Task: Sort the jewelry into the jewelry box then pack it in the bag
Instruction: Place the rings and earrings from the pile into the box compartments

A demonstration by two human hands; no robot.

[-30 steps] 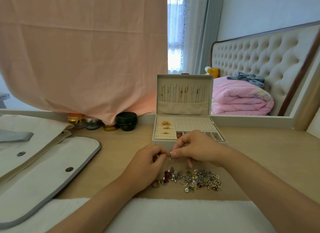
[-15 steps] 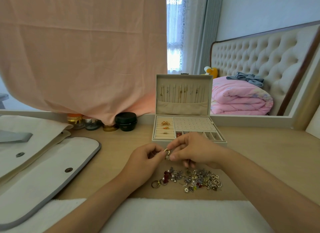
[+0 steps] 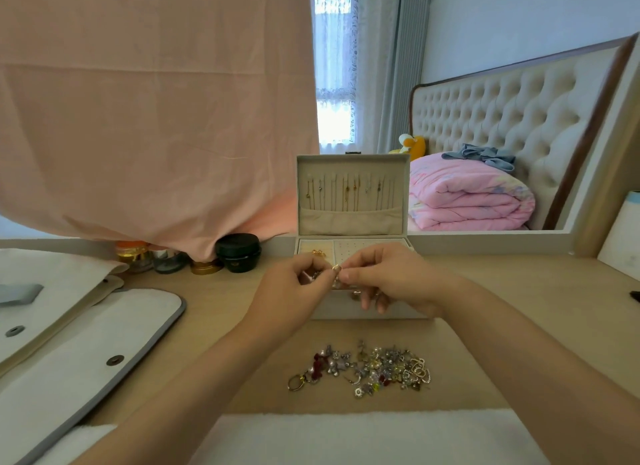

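Where the two hands meet at the centre of the frame, a small gold piece (image 3: 336, 268) is pinched between their fingertips. The left hand (image 3: 294, 291) grips it with curled thumb and forefinger. The right hand (image 3: 391, 281) pinches it from the opposite side, its other fingers curled downward. Both hands are in front of the open jewelry box (image 3: 349, 222) and cover most of its tray. The loose jewelry pile (image 3: 363, 369) lies on the wooden table (image 3: 519, 308) below centre, apart from the hands. The white bag (image 3: 86, 326) lies flat at the left edge.
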